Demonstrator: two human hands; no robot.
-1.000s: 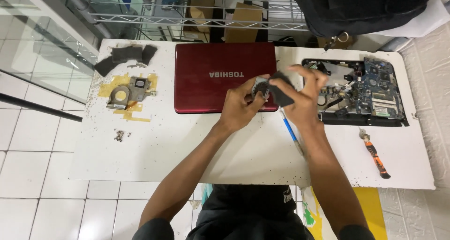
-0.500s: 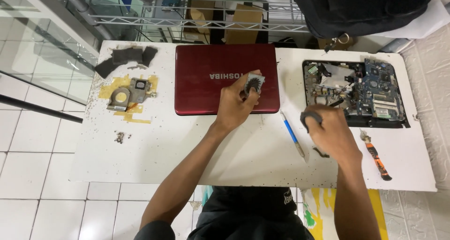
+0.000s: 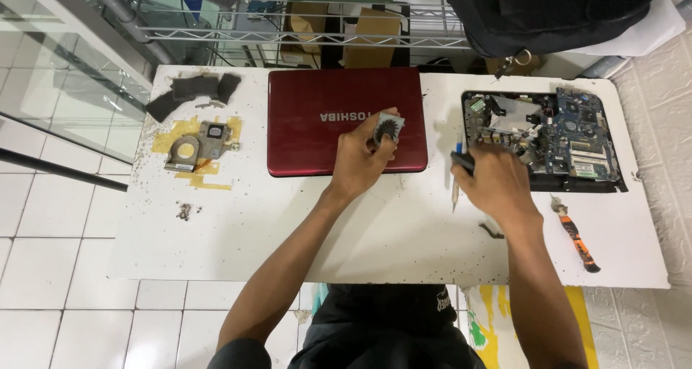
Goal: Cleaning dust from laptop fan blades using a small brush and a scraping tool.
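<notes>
White tabletop (image 3: pixel 238 246), mid-frame: your left hand (image 3: pixel 360 160) pinched the small grey fan (image 3: pixel 386 129); your right hand (image 3: pixel 497 185) had dropped right, curled on a dark tool (image 3: pixel 461 161).

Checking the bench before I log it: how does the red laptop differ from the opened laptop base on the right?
The red laptop is closed, its smooth lid whole; the opened laptop base has no cover, so its blue circuit board and parts show. The red laptop lies mid-table under the left hand, which holds a small fan; the base lies by the right hand. Both rest flat on the white table.
</notes>
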